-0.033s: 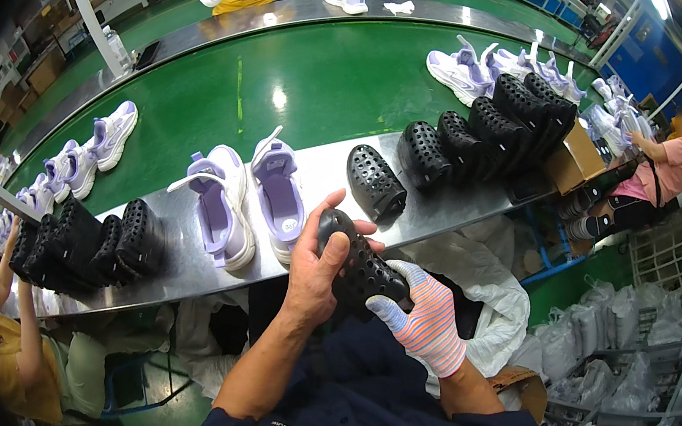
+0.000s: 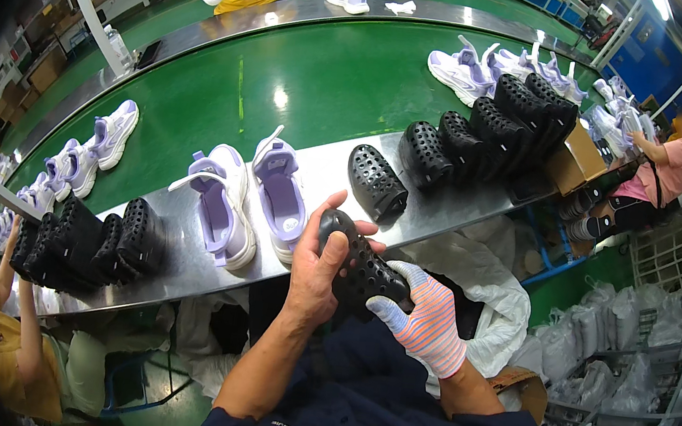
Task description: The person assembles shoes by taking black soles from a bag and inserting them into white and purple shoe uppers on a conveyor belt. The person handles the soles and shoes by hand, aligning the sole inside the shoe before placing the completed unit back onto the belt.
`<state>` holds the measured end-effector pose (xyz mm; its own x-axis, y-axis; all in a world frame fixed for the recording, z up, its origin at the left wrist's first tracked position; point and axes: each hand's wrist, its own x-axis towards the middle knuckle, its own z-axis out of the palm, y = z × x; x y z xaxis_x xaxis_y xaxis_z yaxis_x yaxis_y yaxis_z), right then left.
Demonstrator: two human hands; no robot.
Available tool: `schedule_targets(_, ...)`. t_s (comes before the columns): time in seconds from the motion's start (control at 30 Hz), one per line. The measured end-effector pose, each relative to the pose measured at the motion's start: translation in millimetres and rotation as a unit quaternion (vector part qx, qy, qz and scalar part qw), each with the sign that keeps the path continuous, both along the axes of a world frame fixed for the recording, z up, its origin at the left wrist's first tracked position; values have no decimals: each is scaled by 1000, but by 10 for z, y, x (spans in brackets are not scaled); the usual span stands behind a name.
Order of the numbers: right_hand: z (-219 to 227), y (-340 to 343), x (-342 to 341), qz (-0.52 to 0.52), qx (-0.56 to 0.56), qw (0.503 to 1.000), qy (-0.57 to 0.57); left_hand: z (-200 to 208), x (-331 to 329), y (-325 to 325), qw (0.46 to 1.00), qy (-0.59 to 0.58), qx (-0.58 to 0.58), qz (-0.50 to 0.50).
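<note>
My bare left hand (image 2: 319, 266) is wrapped round one end of a black plastic shoe tree (image 2: 369, 274), dotted with round holes. At its other end my right hand (image 2: 428, 319), in a striped orange, white and blue glove, grips it between thumb and fingers. It is held tilted in front of the steel bench edge. Just beyond it lies a second black shoe tree (image 2: 375, 181) on the bench. To the left of my hands stand two white and lilac sneakers, a nearer-right one (image 2: 280, 197) and one beside it (image 2: 219, 211), their openings facing me.
A row of black shoe trees (image 2: 460, 142) stands at right, another (image 2: 138, 239) at left, both along the steel bench (image 2: 205, 277). Behind runs a green conveyor belt (image 2: 289, 79) carrying more sneakers (image 2: 116, 134). Co-workers sit left and right, one stands across. A cardboard box (image 2: 579, 160) ends the right row.
</note>
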<state>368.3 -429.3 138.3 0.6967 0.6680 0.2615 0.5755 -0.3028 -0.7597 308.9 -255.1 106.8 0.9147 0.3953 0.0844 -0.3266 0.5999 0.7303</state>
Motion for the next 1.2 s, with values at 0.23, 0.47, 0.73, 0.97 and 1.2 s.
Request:
schedule_targets(0.23,20,49,-103,0,-7,1000,2,-107,25,-83,998,-25,-60,5)
schedule_targets(0.47,58,91,-106,25,-11,1000,9,-173,-27,-52,996,-3,-67,53)
schedule_targets(0.73,294,272,-93,79,-9,993,91,232,-315,215,947,99,216,214)
schedule_targets(0.97,550,728,232,191,-88,967,141,375,-801,1955,521,432,651,345)
schedule_targets(1.2,524,1745,297,254,-195,920,228,136,-589,2313,789,325,484,193)
